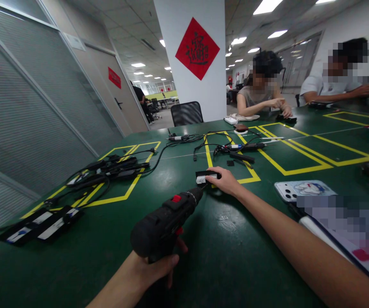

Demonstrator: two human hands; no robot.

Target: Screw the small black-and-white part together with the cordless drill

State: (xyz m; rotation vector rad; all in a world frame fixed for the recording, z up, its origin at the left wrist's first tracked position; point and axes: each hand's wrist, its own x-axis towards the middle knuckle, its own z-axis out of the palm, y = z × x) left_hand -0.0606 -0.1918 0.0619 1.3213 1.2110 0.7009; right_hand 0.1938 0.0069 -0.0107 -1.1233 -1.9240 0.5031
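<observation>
A black cordless drill [165,222] with red switches is gripped round its handle by my left hand [154,271]. Its chuck points away from me and to the right, and the bit's tip is at or close to a small black piece with a white label [201,179]. My right hand [224,180] pinches that piece near the table, thumb and fingers on its right side. Whether the bit touches the piece I cannot tell.
Black adapters and cables [117,169] lie at the left, with black-and-white packs [43,224] nearer me. A black tool with a cord [242,147] lies beyond my right hand. A phone [303,190] rests at the right. Two people [261,92] sit across the green table [236,248].
</observation>
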